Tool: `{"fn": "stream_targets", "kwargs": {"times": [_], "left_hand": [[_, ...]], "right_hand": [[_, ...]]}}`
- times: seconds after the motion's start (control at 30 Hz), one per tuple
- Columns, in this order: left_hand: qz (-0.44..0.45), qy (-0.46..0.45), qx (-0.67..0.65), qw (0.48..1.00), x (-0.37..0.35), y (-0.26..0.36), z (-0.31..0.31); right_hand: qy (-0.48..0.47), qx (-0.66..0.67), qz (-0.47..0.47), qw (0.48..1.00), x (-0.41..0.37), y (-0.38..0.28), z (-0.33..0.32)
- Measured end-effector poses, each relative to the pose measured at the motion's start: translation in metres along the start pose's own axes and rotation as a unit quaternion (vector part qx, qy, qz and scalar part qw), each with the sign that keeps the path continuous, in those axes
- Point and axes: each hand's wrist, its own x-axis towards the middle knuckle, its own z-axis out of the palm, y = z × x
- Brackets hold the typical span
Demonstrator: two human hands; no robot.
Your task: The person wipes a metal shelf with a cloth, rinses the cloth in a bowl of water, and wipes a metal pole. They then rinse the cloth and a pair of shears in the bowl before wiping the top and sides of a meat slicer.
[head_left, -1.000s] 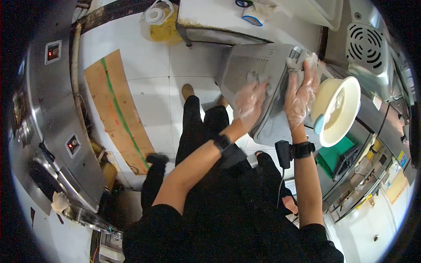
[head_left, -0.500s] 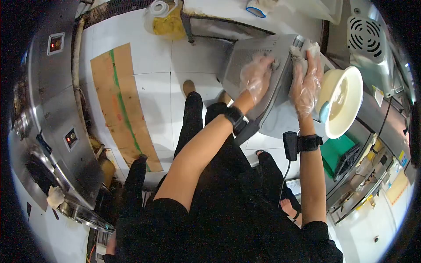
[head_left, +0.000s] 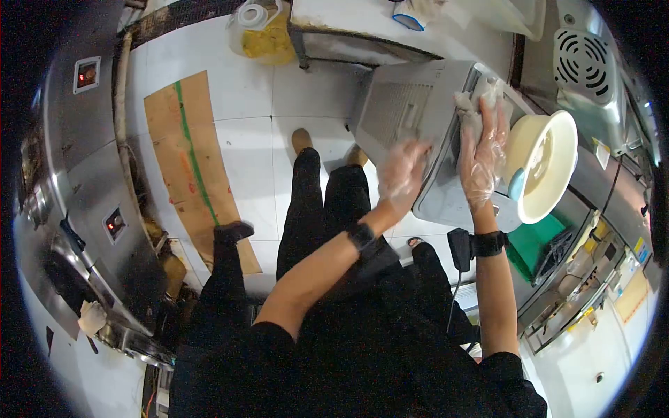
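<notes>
A grey appliance [head_left: 456, 87] with a slatted front panel [head_left: 397, 104] stands at the upper right of the view. My left hand [head_left: 404, 174], in a clear plastic glove and smeared by motion, is beside the panel's near edge; its fingers cannot be made out. On the top of the appliance lies my right hand [head_left: 484, 143], also gloved, with its fingers stretched out. Just right of it is a cream basin [head_left: 519, 171] with a light blue item [head_left: 516, 184] at its rim.
Cardboard [head_left: 185, 153] lies on the tiled floor. A jug of yellow liquid [head_left: 268, 38] stands near a worktable [head_left: 362, 21]. Steel equipment [head_left: 90, 167] lines the left side. Another person's dark-clad leg and shoe [head_left: 233, 232] are at lower left, by the cardboard.
My left hand has moved down and slightly left, off the front panel. The panel has swung in against the appliance. Another person's foot at lower left has shifted up and right.
</notes>
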Motion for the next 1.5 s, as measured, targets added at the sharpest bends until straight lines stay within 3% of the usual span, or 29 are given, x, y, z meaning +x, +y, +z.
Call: {"fn": "stream_targets", "kwargs": {"times": [0.03, 0.13, 0.23, 0.27, 0.47, 0.57, 0.6, 0.7, 0.83, 0.9, 0.93, 1.0, 1.03, 1.2, 1.33, 1.37, 1.43, 1.5], "left_hand": [[0.039, 0.061, -0.001, 0.997, 0.016, 0.0, 0.007], [0.016, 0.029, -0.058, 0.998, 0.065, 0.0, 0.022], [-0.023, -0.012, -0.047, 0.999, 0.061, 0.007, 0.018], [0.023, 0.031, -0.04, 0.998, 0.048, 0.007, 0.016], [-0.011, 0.0, -0.064, 0.998, 0.017, 0.017, 0.005], [-0.014, -0.036, -0.07, 0.997, 0.059, 0.007, 0.016], [0.02, 0.007, -0.054, 0.998, 0.076, 0.004, 0.024], [0.035, -0.026, -0.15, 0.988, 0.121, -0.009, 0.027], [0.078, -0.03, -0.15, 0.985, 0.1, -0.007, 0.013], [0.017, -0.045, -0.084, 0.995, 0.069, -0.005, 0.011], [-0.045, -0.064, -0.199, 0.977, 0.056, 0.004, 0.004], [0.007, -0.035, -0.075, 0.997, 0.019, -0.004, 0.0], [-0.036, -0.081, -0.082, 0.993, 0.01, 0.003, -0.01], [-0.09, -0.096, -0.061, 0.989, -0.034, 0.009, -0.021], [-0.113, -0.089, -0.047, 0.989, -0.026, -0.006, -0.006], [-0.128, -0.056, -0.098, 0.985, -0.015, -0.005, 0.001], [-0.021, 0.01, -0.04, 0.999, 0.015, -0.01, 0.011], [-0.035, 0.004, -0.041, 0.999, 0.046, -0.018, 0.025]], "right_hand": [[0.011, -0.003, 0.0, 1.0, 0.0, 0.001, 0.002], [0.015, 0.002, 0.003, 1.0, 0.001, 0.0, 0.002], [0.016, 0.002, -0.005, 1.0, 0.004, -0.003, -0.001], [0.018, 0.002, -0.002, 1.0, 0.005, -0.004, -0.001], [0.011, -0.002, 0.008, 1.0, 0.007, -0.003, 0.0], [0.014, 0.016, 0.004, 1.0, 0.008, 0.0, 0.002], [0.013, 0.02, 0.002, 1.0, 0.009, -0.001, 0.001], [0.009, 0.013, 0.006, 1.0, 0.009, -0.001, 0.0], [0.015, 0.017, 0.012, 1.0, 0.009, 0.003, 0.003], [0.015, 0.022, 0.01, 1.0, 0.008, 0.003, 0.002], [0.015, 0.019, 0.009, 1.0, 0.009, 0.003, 0.001], [0.017, 0.017, 0.006, 1.0, 0.01, 0.002, 0.002], [0.019, 0.011, 0.007, 1.0, 0.01, 0.001, 0.002], [0.018, 0.011, 0.001, 1.0, 0.011, 0.002, 0.001], [0.017, 0.018, 0.006, 1.0, 0.011, 0.0, 0.0], [0.016, 0.02, 0.012, 1.0, 0.01, 0.0, 0.0], [0.021, 0.021, 0.007, 1.0, 0.01, 0.0, 0.001], [0.027, 0.023, 0.001, 0.999, 0.01, 0.001, 0.0]]}}
